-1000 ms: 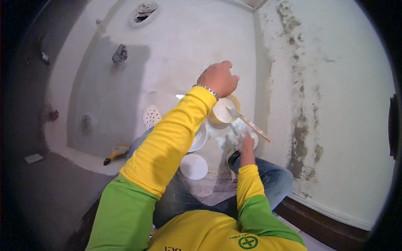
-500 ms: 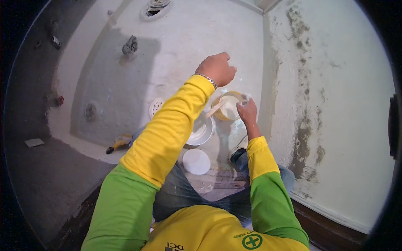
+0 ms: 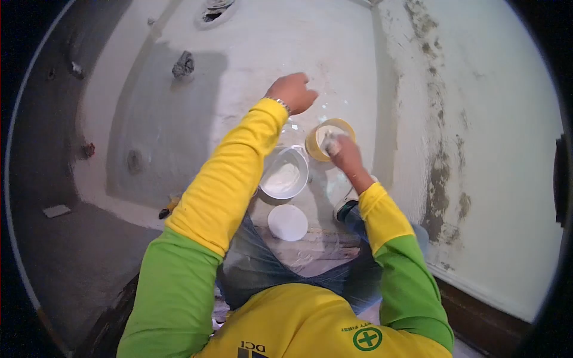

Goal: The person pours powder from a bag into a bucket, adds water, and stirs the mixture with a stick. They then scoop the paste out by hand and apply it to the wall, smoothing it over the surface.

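Note:
My left hand (image 3: 292, 93) is raised above the floor beyond the buckets, fingers curled; whether anything is in them is hidden. My right hand (image 3: 346, 154) is at the near right side of a yellow tub (image 3: 311, 146) containing whitish material. Its fingers are closed, white-smeared and slightly blurred, around something I cannot make out. Left of the tub stands a white bucket (image 3: 303, 182), with white powder or paste (image 3: 283, 177) inside. A round white lid (image 3: 287, 222) lies flat in front of it.
A yellow-and-black object (image 3: 170, 207) lies left of my sleeve. Pipe openings rise from the pale floor, one plugged with grey material (image 3: 183, 64). A stained wall (image 3: 439, 179) runs along the right. My shoe (image 3: 345, 206) is near the yellow tub.
My left hand has shifted left. My right hand has moved left and down over the tub's near side. The pale paddle-like piece between tub and bucket no longer shows, and more of the bucket is visible.

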The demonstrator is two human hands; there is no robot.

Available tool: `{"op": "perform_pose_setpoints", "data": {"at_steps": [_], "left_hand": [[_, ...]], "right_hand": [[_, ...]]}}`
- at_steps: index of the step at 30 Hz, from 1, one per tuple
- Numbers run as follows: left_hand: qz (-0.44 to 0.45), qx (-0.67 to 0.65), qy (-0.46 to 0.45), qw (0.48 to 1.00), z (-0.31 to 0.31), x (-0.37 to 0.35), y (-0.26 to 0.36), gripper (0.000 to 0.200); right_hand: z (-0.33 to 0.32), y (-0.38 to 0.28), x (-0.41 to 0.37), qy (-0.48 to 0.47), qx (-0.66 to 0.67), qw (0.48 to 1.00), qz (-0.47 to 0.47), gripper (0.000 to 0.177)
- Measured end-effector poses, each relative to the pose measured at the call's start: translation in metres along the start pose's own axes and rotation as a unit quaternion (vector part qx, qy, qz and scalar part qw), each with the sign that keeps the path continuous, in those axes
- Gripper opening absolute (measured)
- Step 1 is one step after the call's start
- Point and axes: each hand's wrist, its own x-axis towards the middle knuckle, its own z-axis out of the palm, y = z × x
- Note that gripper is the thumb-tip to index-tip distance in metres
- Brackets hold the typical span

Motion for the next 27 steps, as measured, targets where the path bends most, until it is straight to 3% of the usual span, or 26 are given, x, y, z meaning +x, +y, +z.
{"op": "perform_pose_setpoints", "data": {"at_steps": [2, 3, 5, 6, 8, 9, 10, 11, 13, 14, 15, 16, 18, 20, 22, 25, 27], "left_hand": [[-0.012, 0.077, -0.08, 0.994, 0.015, -0.008, -0.01, 0.056], [-0.008, 0.102, -0.115, 0.988, 0.028, -0.012, -0.022, 0.06], [-0.033, 0.139, -0.207, 0.968, 0.055, -0.024, -0.045, 0.072], [-0.014, 0.115, -0.256, 0.96, 0.053, -0.043, -0.037, 0.067], [-0.057, 0.225, -0.251, 0.94, 0.111, -0.057, -0.088, 0.067], [-0.108, 0.195, -0.344, 0.912, 0.11, -0.07, -0.079, 0.069], [-0.093, 0.234, -0.326, 0.911, 0.131, -0.082, -0.102, 0.066], [-0.092, 0.255, -0.336, 0.902, 0.124, -0.101, -0.082, 0.058], [-0.128, 0.229, -0.256, 0.93, 0.143, -0.115, -0.093, 0.05], [-0.127, 0.244, -0.258, 0.926, 0.147, -0.118, -0.094, 0.05], [-0.142, 0.2, -0.21, 0.946, 0.152, -0.121, -0.094, 0.049], [-0.156, 0.155, -0.161, 0.962, 0.157, -0.123, -0.095, 0.047], [-0.2, 0.108, -0.128, 0.965, 0.156, -0.107, -0.117, 0.046], [-0.239, 0.056, -0.097, 0.964, 0.145, -0.091, -0.119, 0.044], [-0.362, -0.121, -0.01, 0.924, 0.137, -0.08, -0.11, 0.041], [-0.324, -0.056, 0.021, 0.944, 0.139, -0.055, -0.165, 0.037], [-0.331, -0.072, 0.03, 0.941, 0.139, -0.049, -0.17, 0.031]], "right_hand": [[-0.042, 0.023, 0.009, 0.057, 0.077, 0.99, -0.101, 0.025], [-0.049, 0.039, 0.007, 0.04, 0.21, 0.977, 0.004, 0.021], [-0.089, 0.036, -0.004, 0.119, 0.245, 0.962, 0.009, 0.023], [-0.109, 0.034, -0.011, 0.093, 0.307, 0.944, 0.073, 0.025], [-0.126, 0.036, -0.022, 0.076, 0.391, 0.902, 0.163, 0.03], [-0.125, 0.044, -0.022, 0.09, 0.4, 0.897, 0.169, 0.03], [-0.117, 0.052, -0.017, 0.103, 0.346, 0.916, 0.173, 0.032], [-0.11, 0.057, -0.015, 0.113, 0.293, 0.933, 0.178, 0.034], [-0.115, 0.047, -0.015, 0.109, 0.304, 0.929, 0.181, 0.033], [-0.119, 0.043, -0.013, 0.096, 0.302, 0.932, 0.176, 0.032], [-0.124, 0.042, -0.013, 0.101, 0.312, 0.927, 0.181, 0.032], [-0.128, 0.043, -0.014, 0.088, 0.25, 0.955, 0.134, 0.029], [-0.129, 0.052, -0.012, 0.058, 0.177, 0.978, 0.089, 0.022], [-0.131, 0.06, -0.014, 0.068, 0.189, 0.975, 0.096, 0.021], [-0.135, 0.065, -0.019, 0.074, 0.199, 0.972, 0.102, 0.021], [-0.145, 0.067, -0.027, 0.073, 0.227, 0.965, 0.109, 0.021], [-0.15, 0.069, -0.034, 0.08, 0.265, 0.954, 0.118, 0.021]]}}
